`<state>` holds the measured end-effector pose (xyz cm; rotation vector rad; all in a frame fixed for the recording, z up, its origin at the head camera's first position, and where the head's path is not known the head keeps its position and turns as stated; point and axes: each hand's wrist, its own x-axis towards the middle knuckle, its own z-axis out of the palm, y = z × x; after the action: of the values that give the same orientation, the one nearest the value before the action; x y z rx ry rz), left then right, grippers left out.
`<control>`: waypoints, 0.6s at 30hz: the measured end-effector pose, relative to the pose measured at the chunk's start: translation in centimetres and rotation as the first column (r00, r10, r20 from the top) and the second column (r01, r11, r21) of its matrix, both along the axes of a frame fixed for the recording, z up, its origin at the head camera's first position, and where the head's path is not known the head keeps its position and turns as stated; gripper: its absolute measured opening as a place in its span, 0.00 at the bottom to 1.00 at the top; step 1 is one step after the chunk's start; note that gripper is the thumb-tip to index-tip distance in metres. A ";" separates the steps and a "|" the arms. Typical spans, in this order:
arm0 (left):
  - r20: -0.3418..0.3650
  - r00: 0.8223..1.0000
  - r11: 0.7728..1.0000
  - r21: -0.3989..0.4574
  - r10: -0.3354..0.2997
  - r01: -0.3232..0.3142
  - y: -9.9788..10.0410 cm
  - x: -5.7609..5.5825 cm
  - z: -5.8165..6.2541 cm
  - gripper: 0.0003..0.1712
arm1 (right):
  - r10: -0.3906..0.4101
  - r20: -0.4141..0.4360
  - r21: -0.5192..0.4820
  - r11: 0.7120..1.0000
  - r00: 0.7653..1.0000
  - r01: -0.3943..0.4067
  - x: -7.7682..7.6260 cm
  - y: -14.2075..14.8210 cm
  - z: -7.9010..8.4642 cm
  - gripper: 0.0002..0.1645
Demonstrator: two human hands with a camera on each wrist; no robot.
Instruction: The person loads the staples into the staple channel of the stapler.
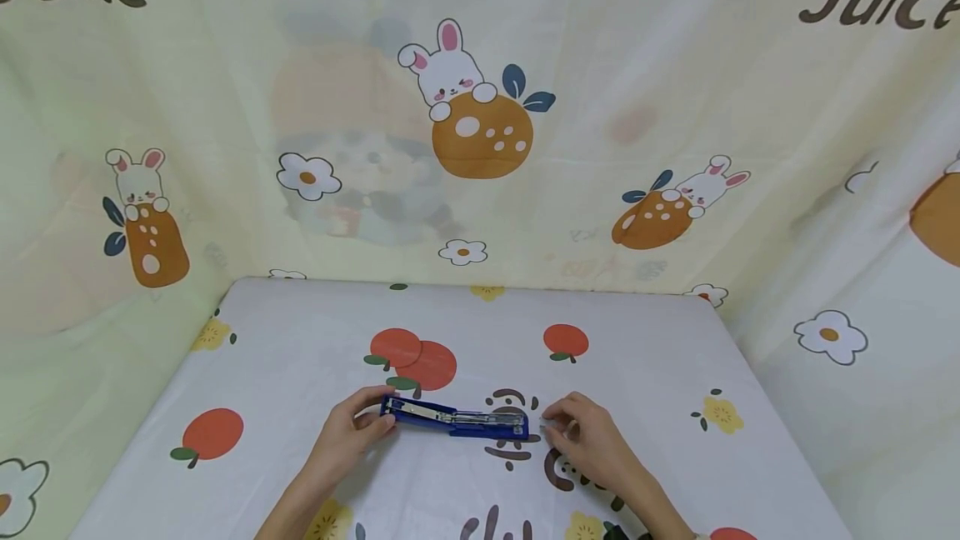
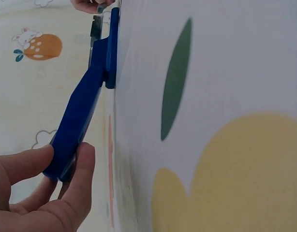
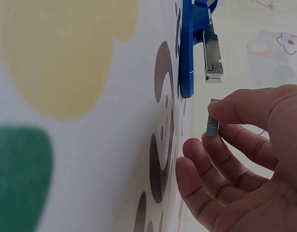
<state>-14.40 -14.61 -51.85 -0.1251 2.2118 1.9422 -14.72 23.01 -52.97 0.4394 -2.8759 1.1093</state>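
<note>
A blue stapler (image 1: 457,419) lies folded open on the table, its metal staple channel (image 3: 212,53) uncovered. My left hand (image 1: 358,425) pinches the end of its raised top cover between thumb and fingers, as the left wrist view shows at the cover's tip (image 2: 66,140). Just off the stapler's other end, my right hand (image 1: 585,436) holds a short strip of staples (image 3: 213,118) between thumb and fingers. That strip is apart from the channel, a small gap away. In the right wrist view the other fingers of my right hand (image 3: 255,159) are loosely bent.
A white tablecloth (image 1: 300,357) printed with fruit, flowers and dark lettering covers the table. Patterned curtains (image 1: 360,248) hang behind it and at both sides. A small dark object (image 1: 617,532) shows at the bottom edge, near my right forearm.
</note>
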 end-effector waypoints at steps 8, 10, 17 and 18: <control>-0.010 1.000 1.000 0.000 -0.009 0.009 -0.1 0.0 -0.1 0.25 | 0.008 -0.018 -0.007 1.000 1.000 -0.008 0.1 -0.2 0.1 0.11; -0.015 1.000 1.000 0.000 -0.009 0.009 -0.1 -0.1 -0.1 0.25 | 0.014 -0.016 -0.008 1.000 1.000 -0.014 0.1 -0.2 0.1 0.11; -0.007 1.000 1.000 -0.001 -0.004 0.004 -0.1 0.0 -0.2 0.25 | 0.043 -0.042 -0.022 0.999 0.998 -0.044 0.0 -0.4 0.2 0.11; -0.005 1.000 1.000 0.000 -0.004 0.004 -0.1 0.0 -0.2 0.25 | 0.046 -0.044 -0.023 0.999 0.998 -0.047 0.0 -0.5 0.2 0.11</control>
<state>-14.38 -14.72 -52.04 -0.1163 2.2138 1.9429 -14.74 22.51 -52.74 0.5249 -2.8264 1.1251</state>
